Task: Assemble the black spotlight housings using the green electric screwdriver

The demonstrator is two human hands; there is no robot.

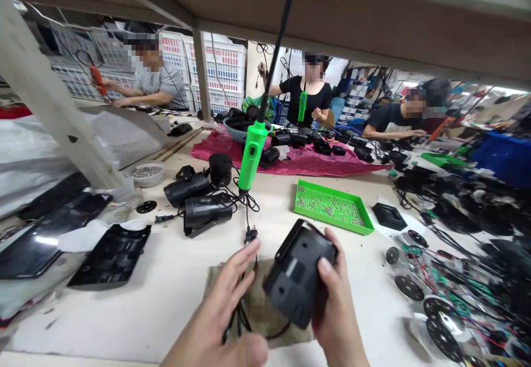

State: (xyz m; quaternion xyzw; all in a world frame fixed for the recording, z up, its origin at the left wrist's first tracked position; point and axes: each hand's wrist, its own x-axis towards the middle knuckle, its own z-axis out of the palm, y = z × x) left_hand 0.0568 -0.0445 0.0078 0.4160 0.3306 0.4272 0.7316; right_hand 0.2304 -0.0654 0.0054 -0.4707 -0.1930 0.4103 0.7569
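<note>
My right hand (pixel 338 295) grips a black plastic housing (pixel 296 278) by its right side, thumb on top, and holds it tilted above a greenish-brown cloth (pixel 215 278). The housing has small holes in its face and a bracket along its upper left edge. Left of it, my left hand (pixel 224 306) is open, fingers stretched out. A black cable (pixel 240 320) loops beside its palm; whether the hand touches it I cannot tell. Beyond the hands a green electric screwdriver (pixel 252 156) hangs on a black cord, with a two-pin plug (pixel 250 234) lying on the table below.
A green tray (pixel 365 227) of small screws lies beyond the housing, near a black square part (pixel 389 216). Cylindrical black housings (pixel 207 212) and a curved black shell (pixel 112 256) lie leftward. Wired parts (pixel 440 300) crowd the right. Several co-workers (pixel 305 101) sit opposite.
</note>
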